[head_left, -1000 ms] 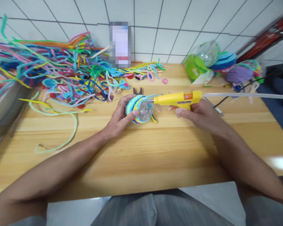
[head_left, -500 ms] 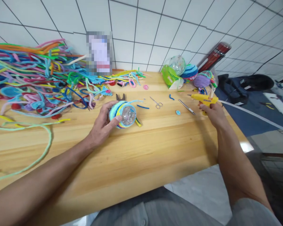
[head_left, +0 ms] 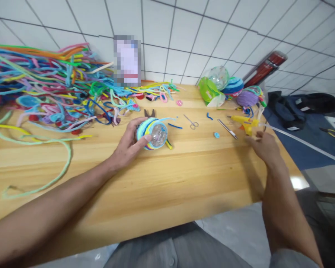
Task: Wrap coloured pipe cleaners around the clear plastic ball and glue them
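The left hand (head_left: 131,143) is wrapping its grip round the striped ball (head_left: 155,133), thumb pressing beside the clear end, on or just above the table (head_left: 190,167). The right hand (head_left: 264,145) is hovering at the yellow glue gun's (head_left: 248,122) handle; I can't tell whether its grip is closing on it. I'd be holding that ball steady and pointing the likely hot nozzle clear of fingers. Farther back, the green packet (head_left: 209,93) is showing no readable writing.
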{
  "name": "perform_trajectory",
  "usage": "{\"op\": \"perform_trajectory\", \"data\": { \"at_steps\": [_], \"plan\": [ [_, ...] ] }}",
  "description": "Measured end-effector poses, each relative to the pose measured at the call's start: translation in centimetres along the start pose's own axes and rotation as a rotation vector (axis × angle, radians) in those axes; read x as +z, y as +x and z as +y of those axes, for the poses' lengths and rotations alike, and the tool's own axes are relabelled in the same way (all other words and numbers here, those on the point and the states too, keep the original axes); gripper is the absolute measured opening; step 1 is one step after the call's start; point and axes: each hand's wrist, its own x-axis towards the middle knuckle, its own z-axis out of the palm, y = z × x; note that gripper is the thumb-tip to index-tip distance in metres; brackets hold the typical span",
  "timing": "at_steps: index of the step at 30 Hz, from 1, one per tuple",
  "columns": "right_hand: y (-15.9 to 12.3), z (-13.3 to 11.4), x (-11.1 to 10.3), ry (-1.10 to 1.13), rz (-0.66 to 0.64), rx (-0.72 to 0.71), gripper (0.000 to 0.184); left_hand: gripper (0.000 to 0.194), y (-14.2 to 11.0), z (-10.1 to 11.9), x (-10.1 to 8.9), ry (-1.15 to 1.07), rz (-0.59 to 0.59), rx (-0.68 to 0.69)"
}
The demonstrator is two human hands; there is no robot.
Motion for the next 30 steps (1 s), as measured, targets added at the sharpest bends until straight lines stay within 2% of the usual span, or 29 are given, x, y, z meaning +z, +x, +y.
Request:
{"op": "perform_trajectory", "data": {
  "at_steps": [2,3,4,7,9,11,14,16,18,21,30],
  "plan": [
    [-2.3,-1.0,-1.5,-0.068,-0.040,0.054,0.028,0.065,0.0,0.0,0.1,-0.001,-0.007,0.004],
    [-3.5,-1.9,-2.1,-0.100,-0.101,0.085,0.021,0.065,0.1,0.0,0.1,0.008,-0.011,0.014],
    [-4.6,-3.2,-2.6,-0.063,-0.152,0.054,0.021,0.065,0.2,0.1,0.1,0.020,-0.013,0.029],
    [-6.9,-9.2,-3.2,0.256,-0.170,-0.335,0.028,0.062,0.3,0.4,0.0,0.049,-0.016,0.073],
    [-7.3,-14.4,-3.0,0.395,-0.095,-0.601,0.016,0.061,0.3,0.6,0.1,0.050,-0.012,0.086],
    [-7.0,-19.5,-2.1,0.483,-0.113,-0.818,0.014,0.060,0.3,0.7,0.1,0.046,-0.012,0.092],
    [-6.4,-25.6,-0.1,0.517,-0.153,-0.934,0.015,0.057,0.3,0.8,0.2,0.038,-0.020,0.119],
    [-6.2,-28.1,1.5,0.536,-0.194,-0.965,0.013,0.056,0.3,0.8,0.2,0.035,-0.022,0.142],
    [-6.3,-29.3,2.7,0.573,-0.241,-0.964,0.008,0.056,0.4,0.7,0.2,0.036,-0.021,0.155],
    [-6.5,-29.5,3.7,0.629,-0.303,-0.912,0.005,0.056,0.4,0.7,0.2,0.032,-0.017,0.166],
    [-6.6,-29.7,3.8,0.678,-0.442,-0.712,0.012,0.055,0.5,0.5,0.4,0.033,-0.009,0.195]
  ]
}}
